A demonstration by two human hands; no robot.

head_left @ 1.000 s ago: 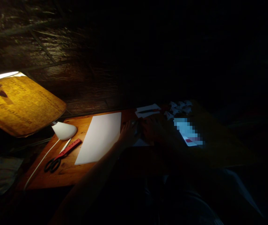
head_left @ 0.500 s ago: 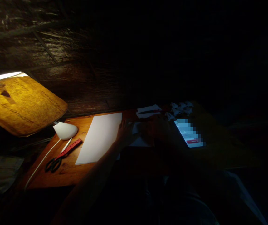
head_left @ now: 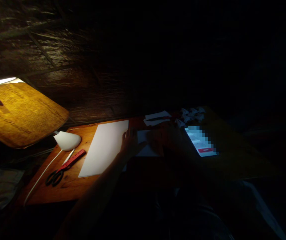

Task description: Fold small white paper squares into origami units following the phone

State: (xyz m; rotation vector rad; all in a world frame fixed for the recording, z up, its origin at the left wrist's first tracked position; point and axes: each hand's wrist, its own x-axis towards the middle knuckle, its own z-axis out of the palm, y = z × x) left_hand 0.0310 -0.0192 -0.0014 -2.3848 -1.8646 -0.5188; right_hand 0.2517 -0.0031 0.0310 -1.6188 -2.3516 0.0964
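The room is very dark and only the desk's left part is lit. My left hand (head_left: 130,144) lies on the wooden desk (head_left: 78,180), its fingers spread flat on the left edge of a small white paper (head_left: 145,146). My right hand (head_left: 161,138) is a dim shape over the same paper's right side; its fingers are lost in shadow. A large white sheet (head_left: 105,146) lies just left of my left hand.
A lit phone (head_left: 200,141) lies right of my hands. Crumpled paper (head_left: 191,115) and paper scraps (head_left: 156,118) sit at the desk's back. Red-handled scissors with a ruler (head_left: 65,165) and a white lamp base (head_left: 66,140) are left, under a glowing amber lampshade (head_left: 20,111).
My left hand has slid a little left and its fingers have flattened on the small paper. The view has shifted slightly.
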